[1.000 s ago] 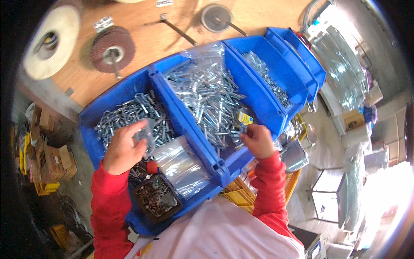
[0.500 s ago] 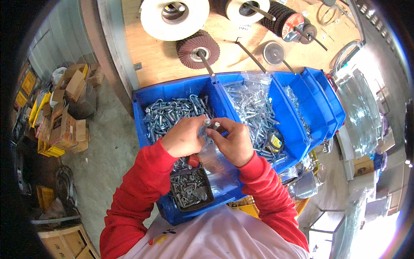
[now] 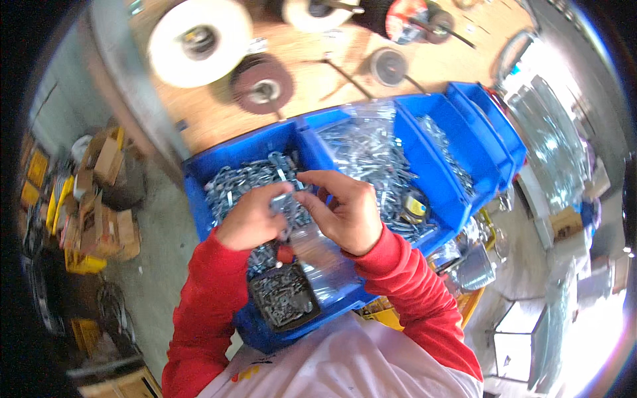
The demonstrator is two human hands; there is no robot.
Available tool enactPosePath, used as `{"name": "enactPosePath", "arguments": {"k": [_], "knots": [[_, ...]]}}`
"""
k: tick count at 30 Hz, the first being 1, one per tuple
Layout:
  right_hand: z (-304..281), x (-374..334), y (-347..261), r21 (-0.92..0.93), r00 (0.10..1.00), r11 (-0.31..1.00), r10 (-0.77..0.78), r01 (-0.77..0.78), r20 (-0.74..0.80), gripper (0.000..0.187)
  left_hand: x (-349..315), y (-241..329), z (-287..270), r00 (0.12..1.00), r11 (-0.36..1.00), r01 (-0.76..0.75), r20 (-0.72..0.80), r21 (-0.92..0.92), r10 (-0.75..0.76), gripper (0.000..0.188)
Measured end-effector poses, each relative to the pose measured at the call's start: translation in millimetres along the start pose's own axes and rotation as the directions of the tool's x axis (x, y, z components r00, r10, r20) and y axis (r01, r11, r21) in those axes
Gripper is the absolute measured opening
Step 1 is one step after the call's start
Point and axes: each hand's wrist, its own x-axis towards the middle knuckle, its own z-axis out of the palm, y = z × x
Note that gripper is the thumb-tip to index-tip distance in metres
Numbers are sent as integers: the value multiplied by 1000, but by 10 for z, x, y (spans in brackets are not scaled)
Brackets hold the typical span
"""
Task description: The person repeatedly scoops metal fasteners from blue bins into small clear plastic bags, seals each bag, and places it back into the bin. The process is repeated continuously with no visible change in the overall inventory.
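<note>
My left hand [image 3: 253,217] is closed on a small clear plastic bag [image 3: 285,208] with shiny metal pieces that look like bolts in it; motion blurs it. Just right of the bag, my right hand [image 3: 345,211] has thumb and forefinger apart, the thumb tip at the bag's edge. Its other fingers curl under, and I see nothing held there. Both hands are over a blue bin [image 3: 192,189] full of metal hooked bolts [image 3: 242,176]. Empty-looking clear bags [image 3: 325,255] lie at this bin's front, beside a dark square tray [image 3: 284,298] of small fasteners.
More blue bins [image 3: 424,159] run to the right; one holds bolts and a yellow tape measure [image 3: 415,208]. Above them, grinding discs [image 3: 263,84] hang on rods from a wooden board [image 3: 318,73]. Cardboard boxes [image 3: 99,222] stand on the floor at left.
The view has shifted, with the bins and board now further left and the discs blurred. My hands have drawn slightly apart, and my right thumb and forefinger have spread.
</note>
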Motion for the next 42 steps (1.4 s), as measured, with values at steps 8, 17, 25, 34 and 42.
{"name": "enactPosePath", "arguments": {"k": [8, 17, 25, 34, 42], "knots": [[-2286, -566, 1076, -166, 758, 965, 50, -205, -650, 12, -10, 26, 16, 988, 993, 116, -99, -28, -119, 62], [-3587, -1246, 2889, -863, 510, 138, 847, -486, -151, 33, 62, -209, -91, 976, 963, 163, -176, 215, -126, 64], [-3341, -1173, 3207, -910, 647, 89, 731, -405, -217, 24, 29, -384, -274, 977, 981, 157, -161, 118, -137, 65], [-3575, -1335, 3175, 450, 571, 676, 736, -583, -365, 28, 60, -321, -247, 974, 974, 182, -160, 134, -160, 60], [-3611, -1418, 3072, 957, 692, 288, 684, 33, -230, 49, 63, -418, -327, 974, 964, 190, -163, 186, -160, 62]]}}
